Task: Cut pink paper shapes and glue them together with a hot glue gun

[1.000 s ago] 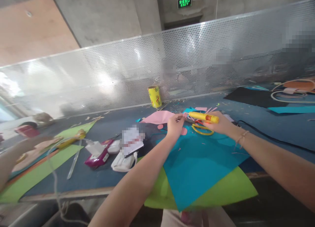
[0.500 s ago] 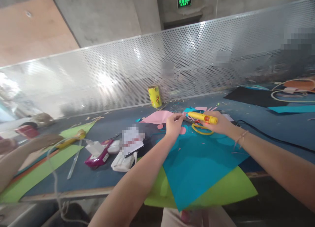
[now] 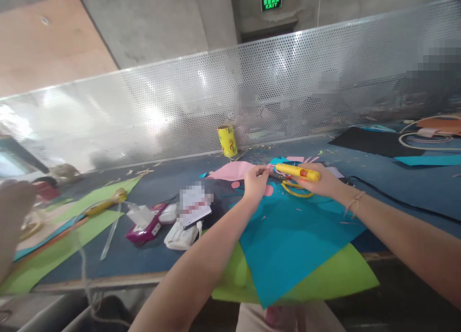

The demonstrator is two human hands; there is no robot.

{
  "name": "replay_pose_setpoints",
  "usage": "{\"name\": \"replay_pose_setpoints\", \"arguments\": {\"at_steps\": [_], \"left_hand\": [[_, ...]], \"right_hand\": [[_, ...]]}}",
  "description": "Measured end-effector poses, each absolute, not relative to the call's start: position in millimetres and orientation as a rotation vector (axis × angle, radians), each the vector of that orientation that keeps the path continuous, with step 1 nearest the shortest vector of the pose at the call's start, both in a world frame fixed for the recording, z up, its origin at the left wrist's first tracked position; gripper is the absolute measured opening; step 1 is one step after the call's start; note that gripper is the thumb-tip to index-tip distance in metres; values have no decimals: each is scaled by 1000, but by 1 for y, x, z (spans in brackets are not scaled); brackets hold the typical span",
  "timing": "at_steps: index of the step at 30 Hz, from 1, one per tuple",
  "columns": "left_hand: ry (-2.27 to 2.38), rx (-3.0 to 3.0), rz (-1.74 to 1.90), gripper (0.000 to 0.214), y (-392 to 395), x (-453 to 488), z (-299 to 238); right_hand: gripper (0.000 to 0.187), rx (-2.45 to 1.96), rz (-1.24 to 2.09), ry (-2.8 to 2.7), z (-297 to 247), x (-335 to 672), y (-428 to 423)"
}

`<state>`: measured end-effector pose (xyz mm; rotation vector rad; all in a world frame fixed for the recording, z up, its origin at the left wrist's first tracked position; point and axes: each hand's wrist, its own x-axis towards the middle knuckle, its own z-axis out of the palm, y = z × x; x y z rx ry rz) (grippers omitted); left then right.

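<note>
My right hand [image 3: 322,178] is closed around a yellow glue gun [image 3: 297,171], its thin tip pointing left. Close to that tip, the fingertips of my left hand [image 3: 256,181] pinch a small pink piece of paper [image 3: 269,168]. Yellow-handled scissors [image 3: 298,194] lie partly under my right hand. A large pink sheet [image 3: 230,170] rests beyond my left hand, with small pink discs [image 3: 269,190] nearby. Below my hands, a blue sheet [image 3: 284,245] overlaps a lime-green sheet [image 3: 331,279] at the table edge.
A yellow roll [image 3: 227,141] stands by the perforated metal screen [image 3: 173,106]. To the left are a purple power strip [image 3: 146,229], a white charger [image 3: 180,238] and another yellow glue gun [image 3: 104,203]. A black cable [image 3: 389,200] runs right. Another person's arm [image 3: 14,217] is at far left.
The other person's arm at the left has drawn back from the second glue gun and risen toward the left edge. My hands stay almost in place.
</note>
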<state>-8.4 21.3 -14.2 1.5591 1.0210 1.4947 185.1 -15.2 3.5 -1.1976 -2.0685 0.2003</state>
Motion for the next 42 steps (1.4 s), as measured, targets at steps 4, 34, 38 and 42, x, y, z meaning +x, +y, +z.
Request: {"name": "replay_pose_setpoints", "arguments": {"at_steps": [4, 34, 38, 42], "left_hand": [[1038, 1573, 1493, 9, 21, -8, -14], [1045, 1597, 1481, 14, 19, -9, -12], [1052, 1597, 1477, 17, 20, -9, -12], [1051, 1604, 1474, 20, 20, -9, -13]], "right_hand": [[16, -1211, 205, -2045, 2, 186, -14], [12, -1215, 174, -2081, 8, 185, -20], [10, -1250, 167, -2063, 6, 186, -17], [9, -1258, 177, -2055, 5, 186, -17]]}}
